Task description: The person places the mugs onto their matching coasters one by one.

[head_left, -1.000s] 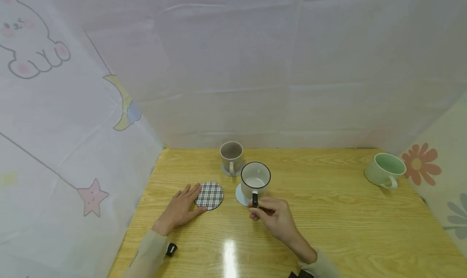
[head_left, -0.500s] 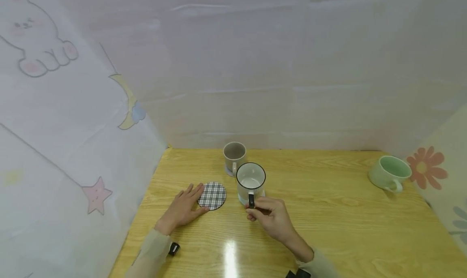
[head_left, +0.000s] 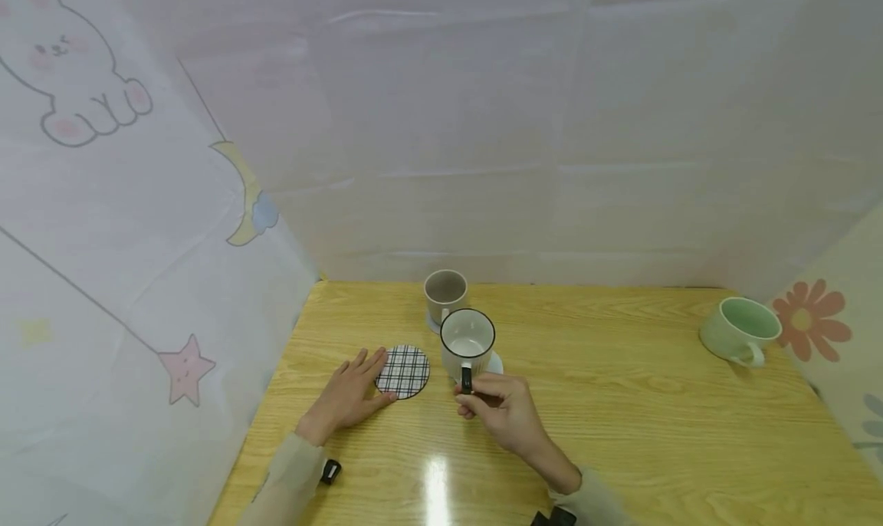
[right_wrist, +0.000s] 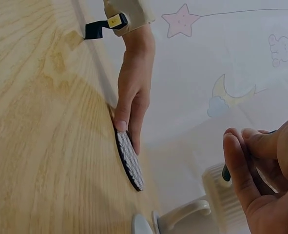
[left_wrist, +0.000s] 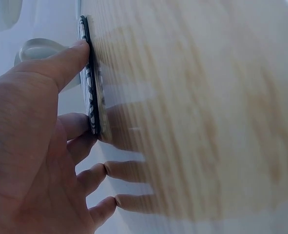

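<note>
My left hand (head_left: 345,396) lies spread on the table, its thumb and index finger touching the edge of a round plaid coaster (head_left: 408,373); the left wrist view shows this coaster (left_wrist: 88,80) edge-on, thumb on its rim. My right hand (head_left: 507,415) pinches the black handle of a white, black-rimmed mug (head_left: 455,362). That ribbed mug (right_wrist: 220,192) hangs upright above the table in the right wrist view. A pale blue coaster (head_left: 496,363) shows partly from behind the mug, on its right. The lower part of the handle is hidden by my fingers.
A grey-brown mug (head_left: 436,310) stands on another pale coaster (head_left: 432,323) behind the white mug, partly overlapped by it. At the far right, a light green mug (head_left: 717,336) stands near the table's edge. Printed cloth walls (head_left: 441,166) enclose the back and sides.
The white mug in my right hand has moved left, off the pale blue coaster, which now shows on its right. My left hand stays at the plaid coaster. The view has shifted slightly.
</note>
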The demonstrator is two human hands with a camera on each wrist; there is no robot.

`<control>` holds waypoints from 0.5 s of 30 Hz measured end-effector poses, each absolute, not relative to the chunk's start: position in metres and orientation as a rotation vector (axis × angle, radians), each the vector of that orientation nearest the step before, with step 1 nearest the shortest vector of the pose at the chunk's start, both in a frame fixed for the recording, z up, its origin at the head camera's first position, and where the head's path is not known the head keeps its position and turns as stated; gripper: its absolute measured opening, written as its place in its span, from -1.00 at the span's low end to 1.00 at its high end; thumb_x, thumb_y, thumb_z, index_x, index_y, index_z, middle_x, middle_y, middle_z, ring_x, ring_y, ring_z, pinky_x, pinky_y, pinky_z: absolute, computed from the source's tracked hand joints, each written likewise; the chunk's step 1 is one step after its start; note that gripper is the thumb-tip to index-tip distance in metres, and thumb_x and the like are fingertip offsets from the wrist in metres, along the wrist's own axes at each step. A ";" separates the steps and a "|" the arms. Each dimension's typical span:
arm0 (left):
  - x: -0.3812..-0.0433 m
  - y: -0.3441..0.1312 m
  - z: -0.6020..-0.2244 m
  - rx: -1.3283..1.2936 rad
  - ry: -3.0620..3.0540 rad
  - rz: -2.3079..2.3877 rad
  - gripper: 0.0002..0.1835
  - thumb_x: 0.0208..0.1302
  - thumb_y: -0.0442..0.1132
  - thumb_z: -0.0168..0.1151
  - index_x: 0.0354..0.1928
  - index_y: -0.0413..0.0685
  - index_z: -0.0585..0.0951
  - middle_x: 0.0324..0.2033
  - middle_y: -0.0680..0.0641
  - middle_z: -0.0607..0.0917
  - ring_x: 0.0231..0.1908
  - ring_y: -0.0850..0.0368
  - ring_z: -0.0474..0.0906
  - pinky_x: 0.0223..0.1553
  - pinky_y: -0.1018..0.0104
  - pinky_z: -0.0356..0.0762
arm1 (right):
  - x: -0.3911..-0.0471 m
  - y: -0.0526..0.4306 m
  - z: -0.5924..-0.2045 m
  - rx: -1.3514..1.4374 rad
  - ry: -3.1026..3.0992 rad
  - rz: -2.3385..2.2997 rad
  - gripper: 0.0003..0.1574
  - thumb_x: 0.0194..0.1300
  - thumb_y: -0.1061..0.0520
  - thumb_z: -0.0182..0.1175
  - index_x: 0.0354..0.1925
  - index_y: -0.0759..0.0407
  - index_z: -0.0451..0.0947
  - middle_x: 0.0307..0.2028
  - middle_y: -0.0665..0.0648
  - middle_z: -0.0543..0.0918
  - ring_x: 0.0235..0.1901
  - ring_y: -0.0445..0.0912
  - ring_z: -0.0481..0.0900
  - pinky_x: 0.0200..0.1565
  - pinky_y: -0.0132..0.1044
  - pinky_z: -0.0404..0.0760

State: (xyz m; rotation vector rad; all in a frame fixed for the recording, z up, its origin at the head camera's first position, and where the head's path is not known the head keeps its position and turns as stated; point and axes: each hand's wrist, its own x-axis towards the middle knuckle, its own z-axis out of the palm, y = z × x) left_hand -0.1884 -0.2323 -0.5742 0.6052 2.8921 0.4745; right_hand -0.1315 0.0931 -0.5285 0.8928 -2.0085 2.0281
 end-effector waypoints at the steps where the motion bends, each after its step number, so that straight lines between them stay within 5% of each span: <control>1: -0.188 -0.232 -0.574 0.606 2.893 0.472 -0.09 0.53 0.26 0.21 0.67 -0.13 0.23 0.67 -0.13 0.23 0.64 -0.36 0.08 0.56 -0.45 0.10 | -0.132 0.092 -0.529 0.896 -2.002 2.033 -0.83 0.31 0.50 0.37 -0.11 0.53 0.77 -0.26 0.45 0.77 -0.38 0.01 0.84 -0.35 -0.15 0.84; 15: -0.190 -0.231 -0.574 0.597 2.892 0.466 -0.09 0.53 0.27 0.21 0.67 -0.13 0.23 0.66 -0.13 0.23 0.64 -0.35 0.08 0.57 -0.44 0.10 | -0.136 0.079 -0.534 0.907 -2.002 2.024 -0.85 0.29 0.51 0.38 -0.15 0.51 0.79 -0.28 0.47 0.78 -0.44 0.08 0.83 -0.37 -0.17 0.84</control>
